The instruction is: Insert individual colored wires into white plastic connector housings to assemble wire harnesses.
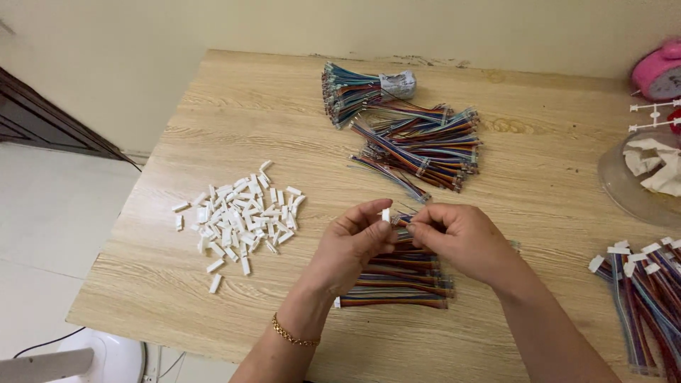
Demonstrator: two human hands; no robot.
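Two bare hands meet at centre: the left hand (352,245), gold bracelet on its wrist, pinches with thumb and forefinger; the right hand (457,237) pinches opposite, fingertips nearly touching.

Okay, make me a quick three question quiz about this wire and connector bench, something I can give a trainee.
1. True or false: the left hand pinches a small white connector between its fingertips.
2. Which lies nearest the table's left edge? A) pile of white connectors B) bundles of multicoloured wires C) pink object
3. Fill in: the wires with white ends already fitted lie at the table's ____ edge.

Key
1. True; the right hand meets it, holding wire ends.
2. A
3. right
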